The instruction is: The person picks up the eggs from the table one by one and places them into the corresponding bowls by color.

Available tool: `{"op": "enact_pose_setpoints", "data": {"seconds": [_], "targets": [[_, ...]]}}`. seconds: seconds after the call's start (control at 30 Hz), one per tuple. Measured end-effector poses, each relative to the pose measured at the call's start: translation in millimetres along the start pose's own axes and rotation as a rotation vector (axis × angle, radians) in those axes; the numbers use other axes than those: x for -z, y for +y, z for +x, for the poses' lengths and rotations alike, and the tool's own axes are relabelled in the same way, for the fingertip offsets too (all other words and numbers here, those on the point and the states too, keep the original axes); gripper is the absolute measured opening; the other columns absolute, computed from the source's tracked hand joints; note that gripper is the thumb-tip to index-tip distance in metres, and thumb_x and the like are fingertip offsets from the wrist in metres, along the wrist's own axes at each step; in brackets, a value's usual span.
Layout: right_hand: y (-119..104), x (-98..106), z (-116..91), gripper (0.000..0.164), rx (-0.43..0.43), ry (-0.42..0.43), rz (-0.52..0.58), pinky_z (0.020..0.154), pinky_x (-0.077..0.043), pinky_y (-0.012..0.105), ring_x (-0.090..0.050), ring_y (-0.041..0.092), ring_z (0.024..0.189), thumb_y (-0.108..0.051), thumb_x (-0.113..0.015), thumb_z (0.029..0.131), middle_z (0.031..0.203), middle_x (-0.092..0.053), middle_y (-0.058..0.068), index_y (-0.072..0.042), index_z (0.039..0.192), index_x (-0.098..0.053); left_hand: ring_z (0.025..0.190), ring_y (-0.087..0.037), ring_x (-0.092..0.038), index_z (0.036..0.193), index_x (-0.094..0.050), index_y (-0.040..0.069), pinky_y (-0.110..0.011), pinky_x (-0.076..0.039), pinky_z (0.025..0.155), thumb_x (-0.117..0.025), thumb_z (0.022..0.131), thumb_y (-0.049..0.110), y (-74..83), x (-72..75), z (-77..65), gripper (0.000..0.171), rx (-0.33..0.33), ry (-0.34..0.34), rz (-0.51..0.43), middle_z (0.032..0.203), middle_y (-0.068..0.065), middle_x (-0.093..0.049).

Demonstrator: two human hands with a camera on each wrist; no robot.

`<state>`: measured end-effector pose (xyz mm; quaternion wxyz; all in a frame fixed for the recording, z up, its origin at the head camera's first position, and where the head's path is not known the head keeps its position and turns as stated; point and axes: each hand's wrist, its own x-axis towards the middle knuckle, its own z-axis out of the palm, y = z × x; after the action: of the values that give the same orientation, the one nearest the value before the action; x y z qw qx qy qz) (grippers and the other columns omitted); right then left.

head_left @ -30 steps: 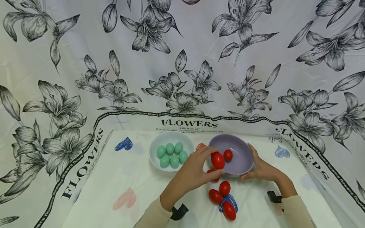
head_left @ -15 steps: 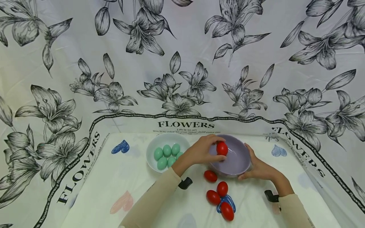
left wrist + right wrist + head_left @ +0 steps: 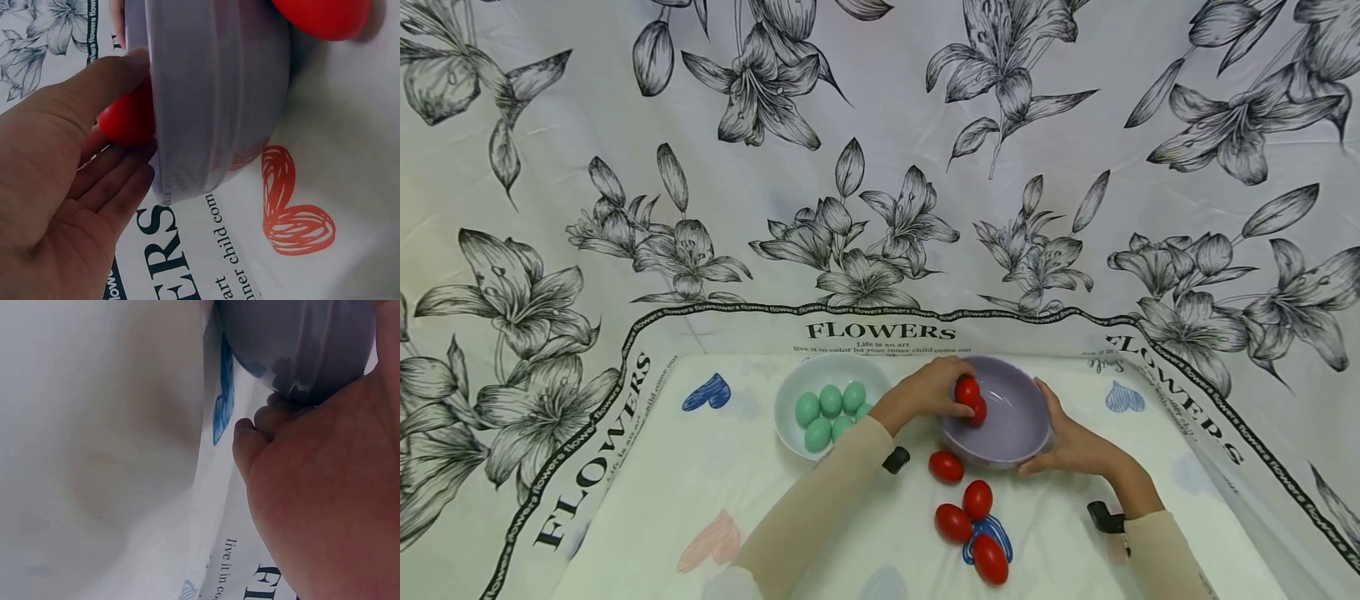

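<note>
Glossy floral cloth; left hand (image 3: 925,392) pinches smooth red egg (image 3: 967,390), right hand (image 3: 1071,446) seemingly cups round bowl (image 3: 1018,417).

A red egg (image 3: 967,390) was held in the left hand (image 3: 925,392) against a lilac bowl (image 3: 1011,433). Teal eggs (image 3: 829,410) were seen in a pale mint bowl (image 3: 790,392) beside it; black-and-white lilies covered the cloth (image 3: 880,167).
</note>
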<state>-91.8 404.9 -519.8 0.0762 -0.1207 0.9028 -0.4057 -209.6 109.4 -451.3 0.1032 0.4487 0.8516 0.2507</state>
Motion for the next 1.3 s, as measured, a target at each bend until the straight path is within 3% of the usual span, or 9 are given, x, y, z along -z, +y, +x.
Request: {"op": "enact_pose_setpoints", "data": {"seconds": [0.3, 0.5, 0.7, 0.93, 1.3], "targets": [[2, 0, -1, 0.156, 0.011, 0.001, 0.001, 0.112, -0.036, 0.073, -0.034, 0.057, 0.147, -0.038, -0.102, 0.069, 0.169, -0.016, 0.029, -0.023, 0.168, 0.018, 0.117, -0.016, -0.060, 0.138, -0.065, 0.009, -0.025, -0.052, 0.101, -0.091, 0.087, 0.029, 1.0, -14.0, 15.9, 0.061, 0.068, -0.072, 0.146, 0.132, -0.003, -0.064], [2, -1, -1, 0.156, 0.003, -0.005, 0.012, 0.113, -0.036, 0.074, -0.032, 0.056, 0.148, -0.038, -0.101, 0.069, 0.170, -0.016, 0.028, -0.025, 0.168, 0.019, 0.114, -0.016, -0.061, 0.135, -0.067, 0.008, -0.025, -0.051, 0.102, -0.091, 0.086, 0.028, 2.6, -19.3, 23.4, 0.058, 0.058, -0.107, 0.229, 0.127, -0.003, -0.066], [1, 1, 1, 0.157, 0.015, -0.002, 0.020, 0.114, -0.034, 0.073, -0.032, 0.053, 0.149, -0.037, -0.102, 0.068, 0.170, -0.017, 0.025, -0.026, 0.167, 0.019, 0.106, -0.013, -0.059, 0.131, -0.069, 0.006, -0.021, -0.050, 0.099, -0.092, 0.085, 0.026, 1.6, -23.5, 29.0, 0.055, 0.017, -0.110, 0.234, 0.119, -0.002, -0.068], [1, 1, 2, 0.156, 0.016, -0.006, 0.037, 0.115, -0.031, 0.074, -0.030, 0.053, 0.150, -0.036, -0.102, 0.069, 0.171, -0.015, 0.024, -0.027, 0.167, 0.019, 0.102, -0.012, -0.057, 0.128, -0.069, 0.009, -0.023, -0.051, 0.094, -0.095, 0.082, 0.028, 1.9, -28.7, 32.6, 0.056, 0.047, -0.121, 0.239, 0.113, 0.001, -0.065], [1, 1, -1, 0.157, 0.010, -0.007, 0.063, 0.116, -0.029, 0.074, -0.030, 0.052, 0.150, -0.034, -0.103, 0.068, 0.171, -0.015, 0.024, -0.027, 0.167, 0.019, 0.113, -0.016, -0.059, 0.133, -0.069, 0.010, -0.028, -0.050, 0.103, -0.094, 0.083, 0.030, 5.8, -36.8, 37.0, 0.060, 0.085, -0.144, 0.246, 0.120, 0.000, -0.065]]}}
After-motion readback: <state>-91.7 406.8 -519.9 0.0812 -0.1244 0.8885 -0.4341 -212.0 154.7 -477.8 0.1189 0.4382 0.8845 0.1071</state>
